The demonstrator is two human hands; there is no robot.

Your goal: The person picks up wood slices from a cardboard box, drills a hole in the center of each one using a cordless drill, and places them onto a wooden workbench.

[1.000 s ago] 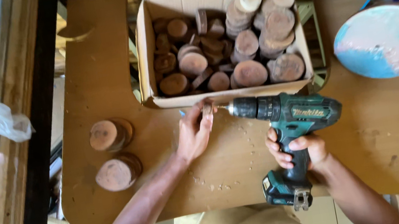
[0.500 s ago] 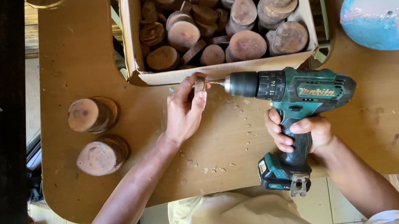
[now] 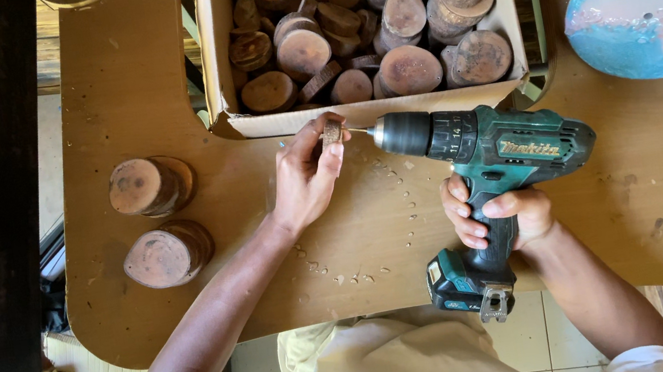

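While you work at this plywood tabletop (image 3: 152, 81), keep in mind how its shape hems you in: the near edge runs just under your forearms, a notch is cut into the far side, and the open cardboard box (image 3: 214, 62) full of wood rounds sits in that notch, its front wall touching close to your left knuckles. To the right, the round blue-and-pink painted disc (image 3: 660, 5) lies well apart from the tool, so the open room for a swing is on the bare board to the right of the box front. To the left, two short stacks of wood slices (image 3: 153, 220) stand near your left forearm, apart from it; draw that elbow back gently. Your right hand (image 3: 498, 216) is wrapped fully closed round the grip of the teal cordless drill (image 3: 486, 146), which lies level, its bit pointing left. Keep the bit square to the face of the piece and lean in lightly, since I judge a tilt could make it skate toward your fingers. Your left hand (image 3: 307, 176) is pinched closed on the small wood slice (image 3: 331, 132), held on edge just in front of the box wall with the bit tip touching it; keep fingertips off the bit's line. Small wood chips (image 3: 347, 277) lie scattered on the board between your arms
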